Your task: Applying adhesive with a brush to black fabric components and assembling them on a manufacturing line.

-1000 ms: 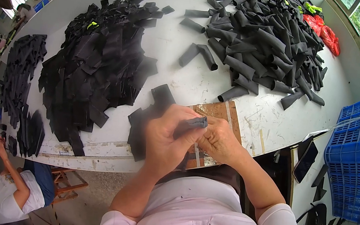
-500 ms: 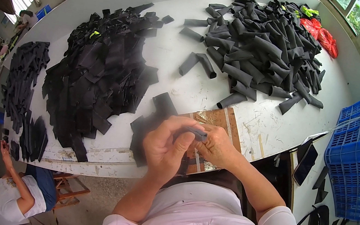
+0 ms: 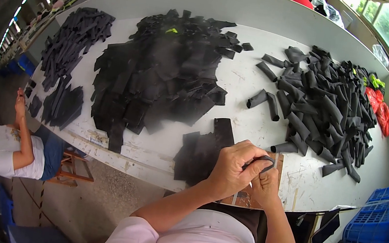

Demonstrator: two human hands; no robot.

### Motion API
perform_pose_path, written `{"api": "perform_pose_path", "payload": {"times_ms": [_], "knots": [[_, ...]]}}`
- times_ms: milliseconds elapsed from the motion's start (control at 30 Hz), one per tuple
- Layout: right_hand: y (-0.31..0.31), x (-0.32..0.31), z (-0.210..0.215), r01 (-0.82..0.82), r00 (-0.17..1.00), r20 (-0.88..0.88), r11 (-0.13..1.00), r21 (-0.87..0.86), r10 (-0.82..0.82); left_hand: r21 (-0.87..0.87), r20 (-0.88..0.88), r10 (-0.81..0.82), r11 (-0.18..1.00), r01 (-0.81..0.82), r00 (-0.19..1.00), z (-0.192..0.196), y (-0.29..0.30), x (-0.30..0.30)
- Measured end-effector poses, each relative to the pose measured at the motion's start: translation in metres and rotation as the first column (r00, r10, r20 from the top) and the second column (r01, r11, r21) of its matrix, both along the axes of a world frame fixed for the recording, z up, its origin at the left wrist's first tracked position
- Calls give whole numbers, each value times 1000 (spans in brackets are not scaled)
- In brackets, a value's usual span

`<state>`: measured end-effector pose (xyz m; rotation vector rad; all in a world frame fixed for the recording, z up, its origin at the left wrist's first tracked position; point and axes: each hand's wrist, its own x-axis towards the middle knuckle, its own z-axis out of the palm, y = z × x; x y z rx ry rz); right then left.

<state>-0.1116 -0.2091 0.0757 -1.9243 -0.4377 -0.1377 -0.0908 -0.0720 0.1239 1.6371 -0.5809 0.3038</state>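
Note:
Both of my hands meet over the near edge of the white table [image 3: 242, 121]. My left hand [image 3: 231, 170] is closed around a small black fabric tube [image 3: 265, 159], whose rolled end shows above the fingers. Pressed against its lower side is my right hand [image 3: 265, 185], also closed on it; its fingertips are partly hidden. Beneath the hands lies a brown board [image 3: 244, 199]. Just left of them sits a small stack of flat black fabric pieces [image 3: 192, 156].
A large heap of flat black pieces [image 3: 161, 76] covers the table's middle, with narrower black strips [image 3: 74, 35] farther left. Rolled black tubes [image 3: 326, 101] pile up at right beside a red plastic bag [image 3: 379, 111]. Blue crates [image 3: 373, 223] stand right; a seated person [image 3: 25, 146] is at left.
My view has swung left, so the table and heaps appear shifted to the right. Both hands stay together on the black tube, which has turned slightly between them.

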Motion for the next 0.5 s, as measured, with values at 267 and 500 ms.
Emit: {"api": "perform_pose_path", "payload": {"times_ms": [267,500], "knots": [[5,1,9,87,995,41,996,-17,-86,-247,-93,2,969,-25,996,4,-5,-6],[-10,2,10,-40,995,-90,999,-17,38,-257,-57,-27,966,11,998,6,-4,-1]]}}
